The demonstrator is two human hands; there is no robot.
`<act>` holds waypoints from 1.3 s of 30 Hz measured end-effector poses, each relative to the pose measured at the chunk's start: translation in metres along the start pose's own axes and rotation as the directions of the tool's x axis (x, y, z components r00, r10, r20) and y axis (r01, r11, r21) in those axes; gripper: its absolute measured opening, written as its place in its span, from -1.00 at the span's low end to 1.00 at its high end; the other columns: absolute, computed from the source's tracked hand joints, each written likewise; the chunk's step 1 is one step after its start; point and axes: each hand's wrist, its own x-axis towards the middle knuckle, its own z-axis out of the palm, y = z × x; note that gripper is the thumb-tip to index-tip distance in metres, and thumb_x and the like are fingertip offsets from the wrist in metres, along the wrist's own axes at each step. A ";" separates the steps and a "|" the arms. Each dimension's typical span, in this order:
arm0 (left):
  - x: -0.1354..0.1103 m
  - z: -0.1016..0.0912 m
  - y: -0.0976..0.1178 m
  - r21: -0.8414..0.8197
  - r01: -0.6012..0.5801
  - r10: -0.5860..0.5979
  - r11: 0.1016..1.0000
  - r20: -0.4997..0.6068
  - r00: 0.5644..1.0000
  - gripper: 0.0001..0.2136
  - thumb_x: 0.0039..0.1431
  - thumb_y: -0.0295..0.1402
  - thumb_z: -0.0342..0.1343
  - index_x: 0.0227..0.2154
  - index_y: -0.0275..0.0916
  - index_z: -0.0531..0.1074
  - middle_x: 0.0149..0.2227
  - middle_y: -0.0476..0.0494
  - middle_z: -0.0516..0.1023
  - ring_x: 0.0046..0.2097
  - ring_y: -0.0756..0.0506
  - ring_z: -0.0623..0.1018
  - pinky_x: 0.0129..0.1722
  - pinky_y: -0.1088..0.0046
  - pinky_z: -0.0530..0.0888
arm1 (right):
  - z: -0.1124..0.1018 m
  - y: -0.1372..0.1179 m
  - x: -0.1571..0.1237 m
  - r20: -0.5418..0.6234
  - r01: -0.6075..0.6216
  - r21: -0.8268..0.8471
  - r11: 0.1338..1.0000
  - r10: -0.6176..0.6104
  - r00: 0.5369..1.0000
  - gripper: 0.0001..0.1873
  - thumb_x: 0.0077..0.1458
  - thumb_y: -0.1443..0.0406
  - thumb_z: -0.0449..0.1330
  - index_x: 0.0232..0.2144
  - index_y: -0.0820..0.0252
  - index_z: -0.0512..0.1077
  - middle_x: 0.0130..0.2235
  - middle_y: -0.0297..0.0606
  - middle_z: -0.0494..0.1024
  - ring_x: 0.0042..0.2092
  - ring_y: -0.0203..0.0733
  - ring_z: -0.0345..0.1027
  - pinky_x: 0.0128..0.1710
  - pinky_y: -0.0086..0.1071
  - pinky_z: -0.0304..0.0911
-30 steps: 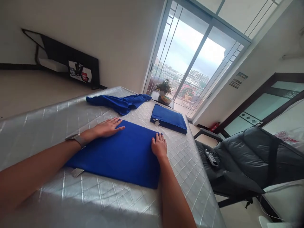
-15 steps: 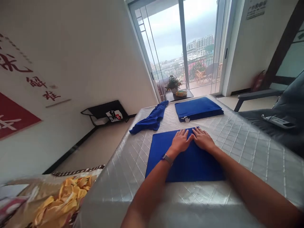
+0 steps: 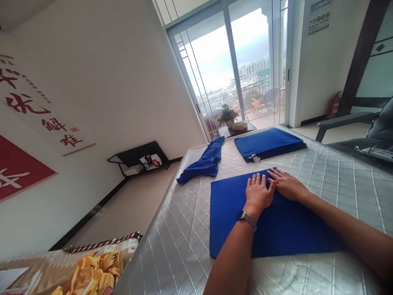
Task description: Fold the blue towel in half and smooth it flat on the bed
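Left hand (image 3: 258, 191), right hand (image 3: 287, 184) flat, grip spread, pressing folded blue cloth (image 3: 270, 217) on mattress (image 3: 337, 172).

**Both hands flat, side by side**

The left hand (image 3: 259, 193) lies palm down with fingers stretched and slightly spread, pointing toward twelve o'clock. Its forearm runs back toward six o'clock, with a watch band (image 3: 248, 219) round the wrist. The right hand (image 3: 287, 185) is also flat and open, fingers aimed at about ten o'clock, its fingertips just beside the left hand's. The right forearm stretches away toward four o'clock.
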 end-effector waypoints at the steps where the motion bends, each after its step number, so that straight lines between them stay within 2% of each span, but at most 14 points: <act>1: -0.001 0.000 -0.002 0.001 0.002 -0.002 1.000 -0.004 1.000 -0.38 0.42 -0.01 -0.43 0.40 -0.20 0.05 0.41 -0.24 0.08 0.43 -0.18 0.02 0.38 0.12 0.06 | 0.002 0.002 0.001 -0.003 -0.003 -0.004 1.000 0.003 1.000 -0.32 0.28 0.09 -0.14 0.35 0.28 0.18 0.40 -0.10 0.11 0.42 -0.02 -0.13 0.38 -0.04 -0.16; 5: -0.001 0.002 -0.008 -0.028 0.004 -0.005 1.000 -0.023 1.000 -0.33 0.41 0.02 -0.48 0.39 -0.25 0.07 0.42 -0.26 0.06 0.43 -0.17 0.03 0.39 0.15 0.02 | 0.000 0.003 0.002 0.011 -0.011 -0.029 1.000 0.011 1.000 -0.31 0.30 0.07 -0.17 0.35 0.28 0.16 0.41 -0.10 0.09 0.43 -0.02 -0.14 0.39 -0.05 -0.16; 13: -0.004 -0.001 -0.020 -0.111 0.058 -0.065 0.992 -0.059 0.996 -0.29 0.40 0.08 -0.46 0.35 -0.27 0.17 0.40 -0.27 0.11 0.42 -0.21 0.06 0.39 0.13 -0.01 | -0.023 -0.019 -0.009 0.086 -0.049 -0.109 0.993 0.058 0.995 -0.33 0.37 0.08 -0.22 0.38 0.28 0.09 0.43 -0.15 0.03 0.44 -0.08 -0.21 0.40 -0.12 -0.22; 19: -0.007 -0.006 -0.030 -0.157 0.102 -0.111 0.982 -0.050 0.993 -0.37 0.40 0.06 -0.35 0.35 -0.17 0.18 0.40 -0.12 0.12 0.42 -0.17 0.07 0.40 0.20 -0.07 | -0.032 -0.025 -0.009 0.105 -0.082 -0.090 0.993 0.091 0.990 -0.33 0.37 0.05 -0.22 0.40 0.24 0.05 0.44 -0.16 0.00 0.44 -0.11 -0.22 0.39 -0.16 -0.24; 24: -0.009 -0.008 -0.045 -0.173 0.173 -0.181 0.970 -0.036 0.983 -0.40 0.40 0.04 -0.23 0.35 -0.17 0.18 0.41 -0.11 0.10 0.42 -0.15 0.06 0.39 0.22 -0.09 | -0.039 -0.029 -0.011 0.151 -0.055 -0.051 0.997 0.062 0.987 -0.31 0.37 0.05 -0.25 0.40 0.28 0.02 0.44 -0.14 -0.02 0.45 -0.06 -0.25 0.39 -0.13 -0.26; 28: -0.024 -0.009 -0.078 -0.183 0.209 -0.220 0.961 -0.041 0.975 -0.40 0.39 0.01 -0.12 0.34 -0.26 0.16 0.40 -0.11 0.10 0.42 -0.11 0.05 0.38 0.24 -0.15 | -0.042 -0.031 -0.012 0.163 -0.044 -0.026 0.999 0.048 0.985 -0.27 0.36 0.04 -0.27 0.41 0.34 0.00 0.45 -0.11 -0.05 0.45 -0.02 -0.28 0.39 -0.10 -0.28; 31: -0.043 -0.007 -0.119 -0.190 0.239 -0.254 0.952 -0.055 0.966 -0.42 0.41 -0.02 -0.10 0.34 -0.27 0.11 0.41 -0.06 0.09 0.42 -0.08 0.02 0.37 0.20 -0.17 | -0.041 -0.031 -0.012 0.168 -0.034 -0.004 0.999 0.034 0.985 -0.27 0.35 0.03 -0.26 0.41 0.34 0.00 0.45 -0.13 -0.06 0.45 0.00 -0.29 0.40 -0.07 -0.31; 34: -0.064 -0.009 -0.156 -0.127 0.341 -0.347 0.931 -0.030 0.937 -0.39 0.43 -0.01 -0.16 0.34 -0.37 0.07 0.43 -0.14 0.00 0.43 -0.10 -0.02 0.36 0.23 -0.15 | -0.039 -0.030 -0.011 0.154 -0.035 0.034 0.999 0.030 0.988 -0.28 0.35 0.04 -0.25 0.40 0.33 0.02 0.45 -0.14 -0.05 0.45 0.01 -0.29 0.39 -0.05 -0.32; 36: -0.074 -0.015 -0.168 -0.072 0.388 -0.388 0.919 0.006 0.922 -0.38 0.46 -0.04 -0.21 0.36 -0.44 -0.02 0.44 -0.21 -0.05 0.43 -0.10 -0.05 0.36 0.25 -0.13 | -0.038 -0.030 -0.012 0.147 -0.039 0.047 0.998 0.032 0.989 -0.28 0.35 0.04 -0.23 0.39 0.33 0.04 0.44 -0.12 -0.03 0.45 0.02 -0.28 0.39 -0.06 -0.31; 39: -0.079 -0.027 -0.167 0.000 0.410 -0.410 0.912 0.044 0.911 -0.38 0.48 -0.07 -0.19 0.37 -0.46 -0.06 0.43 -0.27 -0.03 0.42 -0.10 0.00 0.36 0.26 -0.09 | -0.038 -0.032 -0.013 0.140 -0.053 0.039 0.998 0.047 0.989 -0.29 0.36 0.06 -0.21 0.39 0.34 0.04 0.44 -0.10 -0.03 0.45 -0.01 -0.27 0.39 -0.09 -0.31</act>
